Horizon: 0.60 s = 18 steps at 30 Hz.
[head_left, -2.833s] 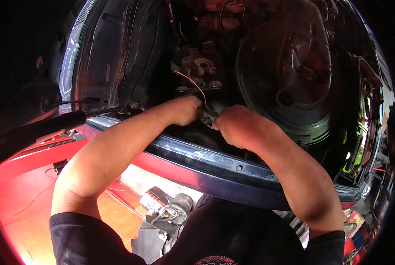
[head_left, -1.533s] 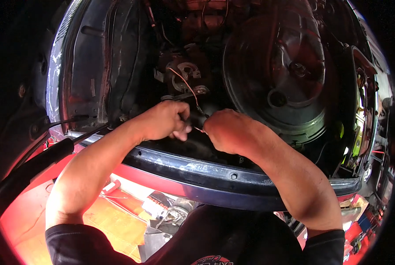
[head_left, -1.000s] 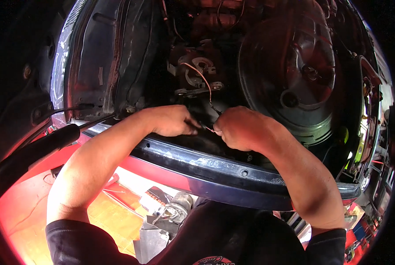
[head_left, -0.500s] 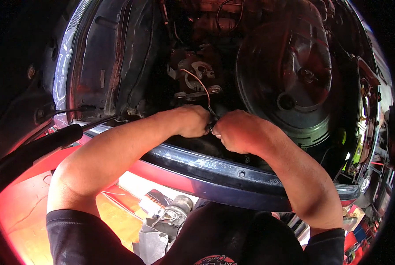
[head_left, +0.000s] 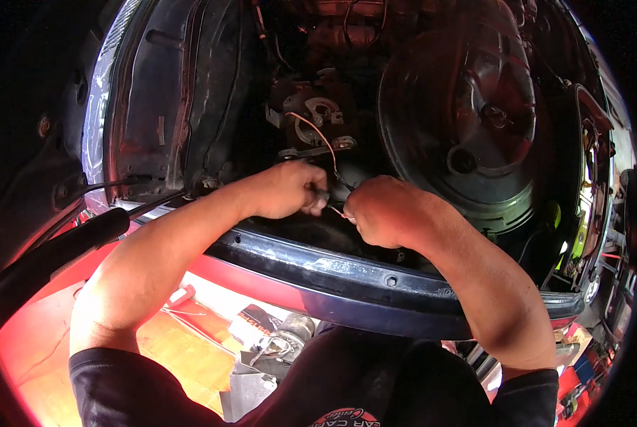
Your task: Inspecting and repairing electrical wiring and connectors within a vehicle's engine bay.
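A thin copper-coloured wire (head_left: 322, 134) runs from a rusty metal bracket (head_left: 321, 112) on the car's trunk floor toward my hands, its lower stretch dark. My right hand (head_left: 386, 212) is closed on this wire, and a short pale end pokes out past its fingers toward the left. Just left of that end is my left hand (head_left: 286, 191), its fingers curled together in a pinch. Its fingertips are blurred, and whatever lies between them cannot be made out. Both hands are over the trunk's near edge, a small gap apart.
A round dark spare-wheel well (head_left: 461, 121) is sunk at the right. The painted rear sill (head_left: 318, 265) crosses beneath my forearms. At the left a black gas strut (head_left: 62, 252) slants inward. Below the bumper, a grey cylindrical metal part (head_left: 293, 331) lies among boxes.
My left hand has drawn away from my right, leftward, opening a gap where the short wire end now shows. My right hand stays in place on the wire.
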Tool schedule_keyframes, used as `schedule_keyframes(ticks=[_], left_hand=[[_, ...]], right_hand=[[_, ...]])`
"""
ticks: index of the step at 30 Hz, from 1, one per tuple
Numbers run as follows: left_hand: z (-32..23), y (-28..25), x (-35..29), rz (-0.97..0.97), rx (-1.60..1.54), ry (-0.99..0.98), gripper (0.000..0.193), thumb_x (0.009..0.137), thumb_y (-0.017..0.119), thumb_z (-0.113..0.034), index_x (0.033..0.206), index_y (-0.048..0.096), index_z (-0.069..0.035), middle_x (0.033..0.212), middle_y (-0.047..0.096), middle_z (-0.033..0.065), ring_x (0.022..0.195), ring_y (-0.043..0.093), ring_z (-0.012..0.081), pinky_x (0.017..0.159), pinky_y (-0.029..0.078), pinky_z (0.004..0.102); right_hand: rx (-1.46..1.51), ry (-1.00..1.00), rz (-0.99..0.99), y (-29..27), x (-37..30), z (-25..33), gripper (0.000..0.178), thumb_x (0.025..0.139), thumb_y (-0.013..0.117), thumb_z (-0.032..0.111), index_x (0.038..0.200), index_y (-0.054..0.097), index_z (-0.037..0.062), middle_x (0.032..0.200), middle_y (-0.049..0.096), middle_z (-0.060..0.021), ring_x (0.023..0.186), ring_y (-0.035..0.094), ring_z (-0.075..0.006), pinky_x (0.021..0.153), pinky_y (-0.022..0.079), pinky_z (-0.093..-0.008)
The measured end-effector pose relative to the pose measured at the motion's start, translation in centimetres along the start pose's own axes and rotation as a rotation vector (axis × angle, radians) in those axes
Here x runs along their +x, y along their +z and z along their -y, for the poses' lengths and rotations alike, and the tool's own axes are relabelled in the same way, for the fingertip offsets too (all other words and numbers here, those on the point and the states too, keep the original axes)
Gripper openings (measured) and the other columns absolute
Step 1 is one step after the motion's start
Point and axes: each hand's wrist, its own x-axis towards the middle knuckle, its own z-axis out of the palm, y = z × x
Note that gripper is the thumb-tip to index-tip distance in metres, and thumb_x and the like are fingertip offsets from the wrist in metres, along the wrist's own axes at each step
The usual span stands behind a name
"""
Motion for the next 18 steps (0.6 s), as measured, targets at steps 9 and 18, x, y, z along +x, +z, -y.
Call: schedule_keyframes(ticks=[9,18], left_hand=[[-1.1,-1.1,-1.5,0.1,0.186,-0.009,0.029,0.091,0.076,-0.026,0.101,0.077,0.001,0.091,0.075,0.0186,0.089,0.073,0.0292,0.08,0.054,0.0394],[0.0,1.4,2.3,0.049,0.468,0.014,0.035,0.092,0.073,-0.029,0.107,0.074,0.002,0.107,0.072,0.0275,0.103,0.069,0.0443,0.092,0.055,0.0495]], right_hand=[[0.035,-0.022,-0.022,0.5,0.4,-0.5,0.024,0.086,0.062,0.007,0.106,0.077,0.0076,0.103,0.075,-0.0185,0.101,0.072,-0.0378,0.089,0.057,-0.0465],[0.027,-0.016,-0.023,0.4,0.1,-0.3,0.026,0.087,0.062,0.007,0.109,0.076,0.0081,0.103,0.075,-0.0185,0.102,0.072,-0.0382,0.089,0.057,-0.046]])
